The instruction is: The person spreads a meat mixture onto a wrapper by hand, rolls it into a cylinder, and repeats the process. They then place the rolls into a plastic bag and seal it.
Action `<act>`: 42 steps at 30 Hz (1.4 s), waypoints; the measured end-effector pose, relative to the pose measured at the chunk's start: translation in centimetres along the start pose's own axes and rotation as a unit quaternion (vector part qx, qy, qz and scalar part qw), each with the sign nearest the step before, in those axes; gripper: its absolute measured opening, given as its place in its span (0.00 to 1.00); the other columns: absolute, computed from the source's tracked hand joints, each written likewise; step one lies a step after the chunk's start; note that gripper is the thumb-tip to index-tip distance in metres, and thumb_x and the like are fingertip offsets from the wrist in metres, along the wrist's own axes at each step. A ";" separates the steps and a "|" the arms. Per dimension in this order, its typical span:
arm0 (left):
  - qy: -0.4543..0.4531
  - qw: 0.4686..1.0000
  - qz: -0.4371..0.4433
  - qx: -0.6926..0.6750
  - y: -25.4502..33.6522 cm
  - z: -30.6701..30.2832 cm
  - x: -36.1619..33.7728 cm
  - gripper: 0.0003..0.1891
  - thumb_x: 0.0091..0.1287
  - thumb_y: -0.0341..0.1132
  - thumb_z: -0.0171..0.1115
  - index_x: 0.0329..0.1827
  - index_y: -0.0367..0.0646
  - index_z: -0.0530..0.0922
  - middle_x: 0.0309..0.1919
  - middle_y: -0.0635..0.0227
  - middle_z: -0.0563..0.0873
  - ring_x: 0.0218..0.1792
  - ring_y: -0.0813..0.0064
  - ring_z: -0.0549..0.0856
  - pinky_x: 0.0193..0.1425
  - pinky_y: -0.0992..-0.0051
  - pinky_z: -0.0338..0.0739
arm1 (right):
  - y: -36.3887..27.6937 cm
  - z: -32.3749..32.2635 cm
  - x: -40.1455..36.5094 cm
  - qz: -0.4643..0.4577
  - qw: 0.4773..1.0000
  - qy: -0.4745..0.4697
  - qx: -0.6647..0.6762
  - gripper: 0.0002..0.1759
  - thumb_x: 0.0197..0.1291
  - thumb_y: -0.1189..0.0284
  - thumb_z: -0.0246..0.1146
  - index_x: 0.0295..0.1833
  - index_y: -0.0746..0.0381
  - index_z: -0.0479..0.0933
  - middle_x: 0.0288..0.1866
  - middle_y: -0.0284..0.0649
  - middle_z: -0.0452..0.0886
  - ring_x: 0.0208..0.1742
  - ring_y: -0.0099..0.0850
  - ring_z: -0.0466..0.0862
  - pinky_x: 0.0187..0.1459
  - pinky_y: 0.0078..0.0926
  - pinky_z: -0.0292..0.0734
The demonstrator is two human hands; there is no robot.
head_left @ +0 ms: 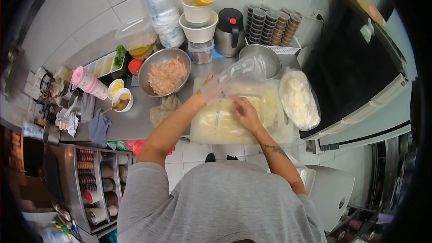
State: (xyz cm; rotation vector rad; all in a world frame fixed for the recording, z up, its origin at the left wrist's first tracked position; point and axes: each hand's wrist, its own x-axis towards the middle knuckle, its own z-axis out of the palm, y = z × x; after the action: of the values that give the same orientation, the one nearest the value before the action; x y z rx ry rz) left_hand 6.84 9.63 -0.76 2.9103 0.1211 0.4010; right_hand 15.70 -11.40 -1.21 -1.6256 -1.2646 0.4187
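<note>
On the cutting board (198, 133) lies a flat clear plastic bag (220, 117) with pale yellow contents. My left hand (209, 88) is at the bag's far left, partly covered by clear plastic film (245, 69); its fingers are largely hidden. My right hand (245, 112) rests over the bag with its fingers spread and slightly bent. Left of the board stands a metal bowl (145, 73) of pinkish shredded mixture (167, 76). To the right is another plastic bag (299, 99) holding a whitish mass.
Behind the board are an empty metal bowl (275, 65), a steel jug (228, 33), stacked white tubs (198, 31) and stacked small cups (270, 24). Small bowls (123, 100), a pink bottle (90, 83) and cloths (100, 127) sit left. A dark fridge (346, 58) stands right.
</note>
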 end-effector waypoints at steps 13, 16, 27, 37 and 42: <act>-0.108 0.989 0.053 -0.090 -2.0 -6.6 3.2 0.21 0.61 0.41 0.61 0.57 0.45 0.77 0.49 0.52 0.84 0.50 0.51 0.83 0.55 0.58 0.77 | -0.6 -3.0 2.5 0.155 0.969 -0.099 0.162 0.22 0.63 0.70 0.64 0.62 0.59 0.76 0.41 0.33 0.80 0.36 0.23 0.78 0.43 0.22 0.76; -0.252 0.964 -0.019 0.085 -0.5 -12.0 5.7 0.18 0.60 0.36 0.63 0.52 0.41 0.79 0.45 0.52 0.86 0.48 0.50 0.84 0.52 0.58 0.79 | -0.9 -5.3 2.7 0.171 0.961 -0.119 0.181 0.16 0.63 0.71 0.63 0.56 0.62 0.79 0.36 0.33 0.81 0.36 0.22 0.80 0.41 0.21 0.76; -0.293 0.845 -0.160 0.418 9.1 -32.0 4.2 0.09 0.57 0.29 0.63 0.38 0.39 0.86 0.39 0.55 0.88 0.43 0.56 0.87 0.46 0.62 0.82 | 7.3 -9.9 1.9 0.151 0.985 0.075 -0.048 0.12 0.56 0.71 0.66 0.41 0.68 0.79 0.28 0.38 0.81 0.31 0.27 0.79 0.37 0.26 0.75; -0.227 0.954 -0.070 0.183 15.0 -33.6 3.2 0.10 0.58 0.30 0.62 0.43 0.39 0.80 0.33 0.54 0.85 0.40 0.53 0.84 0.44 0.58 0.78 | 5.6 -10.9 2.5 0.173 0.980 0.004 0.101 0.12 0.63 0.70 0.65 0.48 0.64 0.73 0.28 0.29 0.76 0.29 0.18 0.74 0.33 0.17 0.68; -0.195 0.976 -0.001 -0.097 11.8 -18.5 2.6 0.12 0.61 0.34 0.62 0.46 0.40 0.78 0.38 0.52 0.85 0.43 0.52 0.84 0.49 0.58 0.77 | 4.6 -11.7 2.3 0.235 0.960 -0.039 0.149 0.20 0.63 0.72 0.65 0.58 0.64 0.69 0.30 0.30 0.77 0.33 0.17 0.75 0.34 0.15 0.68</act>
State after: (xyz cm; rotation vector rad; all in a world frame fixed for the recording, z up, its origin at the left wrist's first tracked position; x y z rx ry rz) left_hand 4.89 1.82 19.82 2.7298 0.0235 -0.1542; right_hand 27.85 -14.88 0.78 -1.6482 -0.8094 0.9280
